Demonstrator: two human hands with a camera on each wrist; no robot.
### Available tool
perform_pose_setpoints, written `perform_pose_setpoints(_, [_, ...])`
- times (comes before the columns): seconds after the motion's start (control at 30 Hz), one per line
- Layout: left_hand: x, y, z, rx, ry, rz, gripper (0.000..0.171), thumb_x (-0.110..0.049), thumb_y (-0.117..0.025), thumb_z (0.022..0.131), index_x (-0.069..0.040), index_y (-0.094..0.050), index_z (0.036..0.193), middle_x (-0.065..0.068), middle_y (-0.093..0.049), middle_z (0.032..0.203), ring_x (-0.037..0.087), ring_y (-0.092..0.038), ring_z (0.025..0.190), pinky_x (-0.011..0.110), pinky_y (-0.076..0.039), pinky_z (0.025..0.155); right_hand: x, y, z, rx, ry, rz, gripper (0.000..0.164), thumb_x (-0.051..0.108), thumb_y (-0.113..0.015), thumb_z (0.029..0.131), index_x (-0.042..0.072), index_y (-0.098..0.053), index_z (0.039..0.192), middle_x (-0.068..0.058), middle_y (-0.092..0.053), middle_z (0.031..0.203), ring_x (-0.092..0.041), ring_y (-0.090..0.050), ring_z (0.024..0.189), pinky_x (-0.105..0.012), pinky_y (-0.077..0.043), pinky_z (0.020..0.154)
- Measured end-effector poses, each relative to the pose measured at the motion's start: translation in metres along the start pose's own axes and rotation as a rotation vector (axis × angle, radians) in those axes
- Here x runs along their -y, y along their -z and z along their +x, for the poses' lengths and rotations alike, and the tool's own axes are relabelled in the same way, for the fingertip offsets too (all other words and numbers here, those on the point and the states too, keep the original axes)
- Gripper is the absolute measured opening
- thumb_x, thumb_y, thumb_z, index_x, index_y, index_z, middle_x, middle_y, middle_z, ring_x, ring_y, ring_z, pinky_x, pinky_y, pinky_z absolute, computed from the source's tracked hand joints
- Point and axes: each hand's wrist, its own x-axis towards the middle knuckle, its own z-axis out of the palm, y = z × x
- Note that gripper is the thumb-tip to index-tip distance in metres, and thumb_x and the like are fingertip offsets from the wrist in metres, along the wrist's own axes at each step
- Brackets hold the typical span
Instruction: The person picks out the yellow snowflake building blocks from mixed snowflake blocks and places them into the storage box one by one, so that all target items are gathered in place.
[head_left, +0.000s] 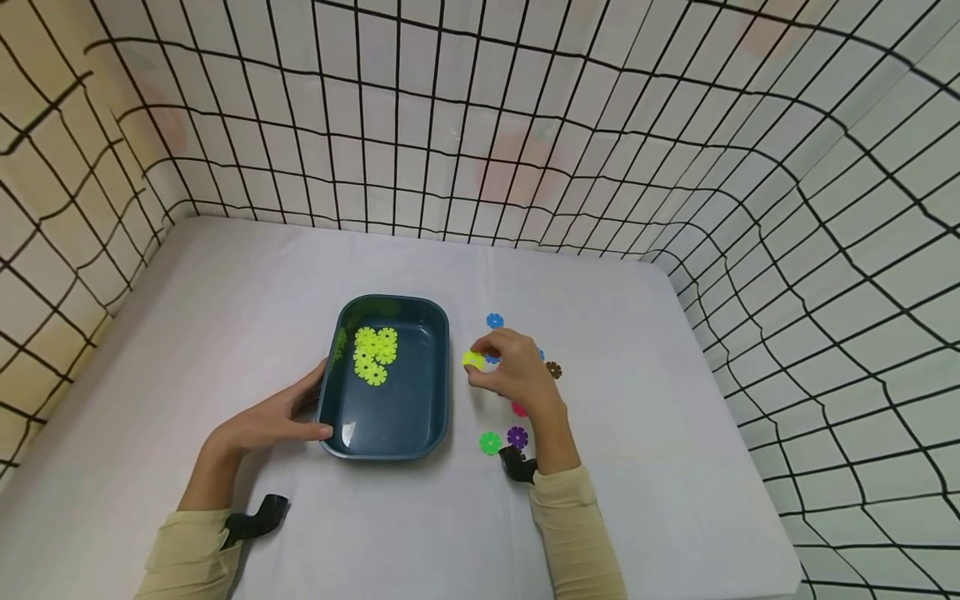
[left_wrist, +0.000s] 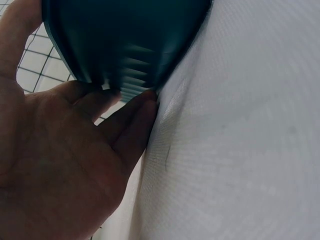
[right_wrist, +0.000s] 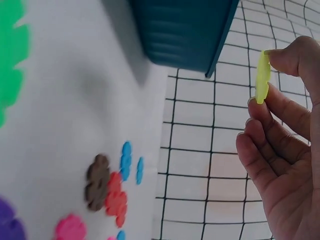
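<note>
A dark teal plastic tray (head_left: 412, 400) holds a cluster of yellow flower-shaped discs (head_left: 375, 357) in its upper left part. My left hand (head_left: 266, 423) holds the tray's left side, thumb at the rim; in the left wrist view its fingers (left_wrist: 132, 117) lie against the outer wall. To the right of the tray, my right hand (head_left: 521, 371) pinches one yellow flower-shaped disc (right_wrist: 263, 77) between thumb and index finger, raised above the cloth. Loose discs lie under and around that hand: blue (head_left: 495, 320), brown (head_left: 554, 369), purple (head_left: 517, 437), green (head_left: 490, 442), pink and red.
White cloth (head_left: 660, 400) covers the table. A black wire grid (head_left: 465, 125) surrounds its back and sides, with pale sheeting behind it. Black wrist-worn pieces (head_left: 258, 518) stick out from both beige sleeves (head_left: 577, 533).
</note>
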Motion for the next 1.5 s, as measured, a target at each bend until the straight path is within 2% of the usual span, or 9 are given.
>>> perform_pose_setpoints(0.23, [-0.001, 0.000, -0.001, 0.003, -0.004, -0.009, 0.103, -0.018, -0.071, 0.085, -0.015, 0.003, 0.158, 0.022, -0.007, 0.163, 0.048, -0.030, 0.141, 0.012, -0.036, 0.097, 0.011, -0.001, 0.016, 0.021, 0.037, -0.010, 0.023, 0.015, -0.082, 0.073, 0.003, -0.072, 0.090, -0.008, -0.070, 0.086, -0.026, -0.063, 0.078, -0.035, -0.056, 0.070])
perform_pose_setpoints(0.47, [-0.001, 0.000, -0.001, 0.000, -0.002, -0.006, 0.104, -0.018, -0.071, 0.085, -0.018, 0.002, 0.158, 0.022, -0.009, 0.163, 0.047, -0.032, 0.140, 0.014, -0.037, 0.097, 0.022, -0.007, 0.031, 0.033, 0.099, -0.028, 0.020, 0.017, -0.081, 0.074, 0.006, -0.073, 0.088, -0.003, -0.069, 0.083, -0.016, -0.057, 0.075, -0.023, -0.050, 0.068])
perform_pose_setpoints(0.63, [0.001, 0.000, 0.000, -0.001, -0.003, -0.010, 0.104, -0.018, -0.072, 0.085, -0.019, 0.002, 0.158, 0.021, -0.009, 0.163, 0.046, -0.033, 0.140, 0.015, -0.038, 0.098, 0.035, -0.007, 0.045, 0.051, 0.152, -0.022, 0.019, 0.017, -0.080, 0.074, 0.006, -0.073, 0.089, -0.004, -0.069, 0.083, -0.020, -0.061, 0.077, -0.029, -0.052, 0.069])
perform_pose_setpoints(0.73, [0.001, 0.000, 0.000, 0.001, -0.001, -0.018, 0.104, -0.018, -0.072, 0.085, -0.020, 0.003, 0.158, 0.021, -0.009, 0.163, 0.047, -0.032, 0.140, 0.015, -0.038, 0.098, 0.045, -0.007, 0.053, 0.076, 0.144, -0.017, 0.020, 0.019, -0.079, 0.076, 0.006, -0.073, 0.090, -0.004, -0.069, 0.086, -0.018, -0.064, 0.080, -0.031, -0.055, 0.072])
perform_pose_setpoints(0.93, [0.000, -0.001, 0.000, -0.001, -0.004, -0.018, 0.105, -0.018, -0.072, 0.084, -0.020, 0.002, 0.158, 0.021, -0.010, 0.163, 0.046, -0.033, 0.140, 0.015, -0.038, 0.098, 0.062, -0.010, 0.067, 0.125, 0.095, -0.031, 0.023, 0.024, -0.078, 0.078, 0.009, -0.074, 0.095, -0.002, -0.069, 0.089, -0.014, -0.063, 0.084, -0.024, -0.053, 0.076])
perform_pose_setpoints(1.0, [0.000, -0.001, 0.000, -0.004, -0.001, -0.014, 0.105, -0.018, -0.072, 0.084, -0.020, 0.002, 0.158, 0.020, -0.011, 0.163, 0.046, -0.033, 0.140, 0.020, -0.039, 0.100, 0.066, -0.011, 0.073, 0.138, 0.101, -0.018, 0.024, 0.023, -0.078, 0.078, 0.008, -0.074, 0.095, -0.002, -0.069, 0.089, -0.015, -0.063, 0.084, -0.024, -0.053, 0.076])
perform_pose_setpoints(1.2, [0.000, -0.001, 0.000, -0.011, 0.015, 0.001, 0.104, -0.020, -0.072, 0.084, -0.020, 0.002, 0.158, 0.021, -0.012, 0.162, 0.045, -0.035, 0.138, 0.049, -0.037, 0.106, 0.075, -0.020, 0.086, 0.188, 0.117, -0.001, 0.023, 0.022, -0.078, 0.079, 0.007, -0.074, 0.096, -0.004, -0.070, 0.092, -0.019, -0.065, 0.086, -0.024, -0.052, 0.077])
perform_pose_setpoints(1.3, [0.000, -0.002, 0.001, -0.011, 0.015, -0.001, 0.105, -0.020, -0.072, 0.084, -0.019, 0.002, 0.158, 0.021, -0.013, 0.162, 0.045, -0.035, 0.138, 0.054, -0.036, 0.107, 0.077, -0.024, 0.090, 0.214, 0.098, 0.008, 0.024, 0.022, -0.078, 0.080, 0.007, -0.073, 0.098, -0.003, -0.070, 0.094, -0.021, -0.065, 0.089, -0.025, -0.052, 0.079])
perform_pose_setpoints(1.5, [0.001, -0.002, 0.001, -0.013, 0.009, -0.002, 0.105, -0.021, -0.072, 0.084, -0.019, 0.002, 0.158, 0.020, -0.013, 0.162, 0.044, -0.035, 0.139, 0.056, -0.035, 0.107, 0.077, -0.031, 0.097, 0.253, 0.061, 0.011, 0.026, 0.025, -0.076, 0.081, 0.008, -0.073, 0.101, -0.003, -0.070, 0.098, -0.022, -0.065, 0.092, -0.026, -0.053, 0.080])
